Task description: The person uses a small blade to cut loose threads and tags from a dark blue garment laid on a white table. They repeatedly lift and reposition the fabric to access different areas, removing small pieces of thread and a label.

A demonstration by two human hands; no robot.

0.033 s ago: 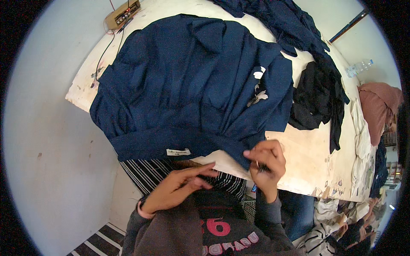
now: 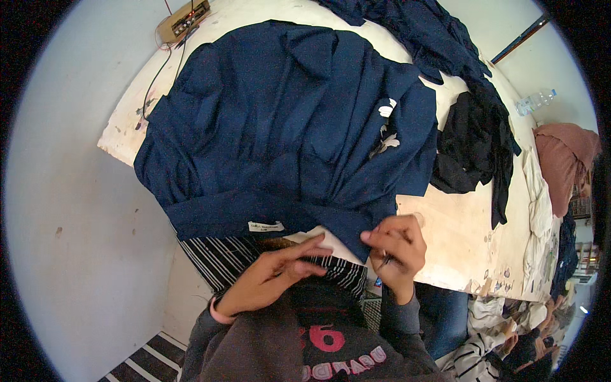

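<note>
A navy garment lies spread over the table, its waistband-like strip toward me with a small white label on it. Close to the strip's right end, which hangs past the table edge, my right hand is closed with curled fingers around a small dark, thin tool, partly hidden and blurred. Whether its thumb and forefinger touch the cloth I cannot tell. My left hand hovers below the label, fingers stretched and thumb apart, holding nothing visible.
White flower-like pieces show on the garment's right side. Beyond the garment are a black cloth and more navy cloth. A beige box with cables sits at the far left. To the right are a plastic bottle and other people.
My left hand has shifted slightly right and up. The strip's right end has swung a little down and left, and my right hand's fingers have turned slightly.
</note>
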